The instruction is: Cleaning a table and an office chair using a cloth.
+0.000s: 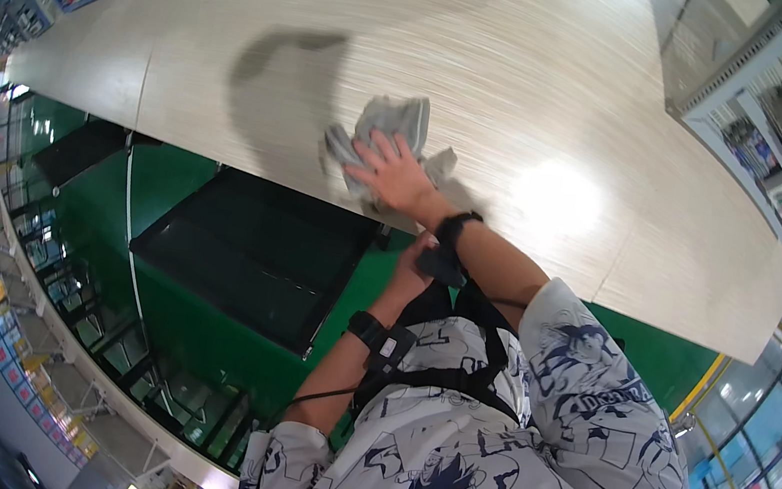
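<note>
The rumpled grey cloth (402,117) lies near the front edge of the desk (516,81) under the spread fingers of the right hand (399,179), looking light, soft and best gathered by its middle folds, while I cannot tell how the left hand (411,260) is closed.

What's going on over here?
A person has their right hand, fingers spread, on a crumpled gray cloth on the table, near its front edge. Their left hand is by the table's edge, partly hidden by a black device at the right wrist; whether it holds anything, I can't tell.
</note>
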`<state>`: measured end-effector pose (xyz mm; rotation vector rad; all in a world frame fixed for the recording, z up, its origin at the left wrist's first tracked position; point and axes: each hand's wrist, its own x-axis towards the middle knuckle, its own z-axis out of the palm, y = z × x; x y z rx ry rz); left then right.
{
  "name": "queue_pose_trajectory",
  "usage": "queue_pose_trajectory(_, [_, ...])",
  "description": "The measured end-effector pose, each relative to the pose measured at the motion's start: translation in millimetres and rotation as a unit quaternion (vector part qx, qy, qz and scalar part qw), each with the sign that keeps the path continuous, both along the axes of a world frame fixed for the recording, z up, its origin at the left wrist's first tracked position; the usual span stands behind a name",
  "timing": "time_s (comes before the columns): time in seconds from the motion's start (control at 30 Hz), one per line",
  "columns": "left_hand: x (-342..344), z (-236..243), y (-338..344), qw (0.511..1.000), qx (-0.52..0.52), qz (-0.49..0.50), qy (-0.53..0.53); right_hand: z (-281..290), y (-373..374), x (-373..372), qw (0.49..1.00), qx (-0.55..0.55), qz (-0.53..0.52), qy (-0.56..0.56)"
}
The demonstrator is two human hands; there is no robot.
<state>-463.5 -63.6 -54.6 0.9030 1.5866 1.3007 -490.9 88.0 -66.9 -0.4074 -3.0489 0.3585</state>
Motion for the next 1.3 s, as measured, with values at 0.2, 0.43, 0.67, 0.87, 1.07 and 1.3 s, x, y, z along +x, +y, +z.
queue_pose_trajectory(0.2, [-13.9,-17.1,-4.3,0.957,-0.23,-0.152,0.089,24.9,-17.4,187.2,0.972,-0.086,-0.202,-0.082])
queue_pose_trajectory(0.43, [-11.4,3.2,8.5,0.943,-0.297,-0.141,0.044,0.7,-49.6,442.6,0.774,0.024,-0.63,-0.051])
queue_pose_trajectory(0.67, [6.6,9.9,12.9,0.915,-0.362,-0.151,0.094,15.8,-27.3,500.3,0.685,0.06,-0.726,-0.02])
queue_pose_trajectory(0.87, [47.4,14.7,8.9,0.911,-0.344,-0.21,0.082,13.5,-51.8,392.8,0.782,0.037,-0.621,0.025])
queue_pose_trajectory(1.07, [101.9,33.1,22.8,0.888,-0.294,-0.327,0.134,11.2,-108.1,320.4,0.843,0.002,-0.532,0.083])
queue_pose_trajectory(1.3, [111.8,10.2,13.6,0.863,-0.291,-0.388,0.143,18.2,-192.2,393.2,0.73,-0.013,-0.682,0.043])
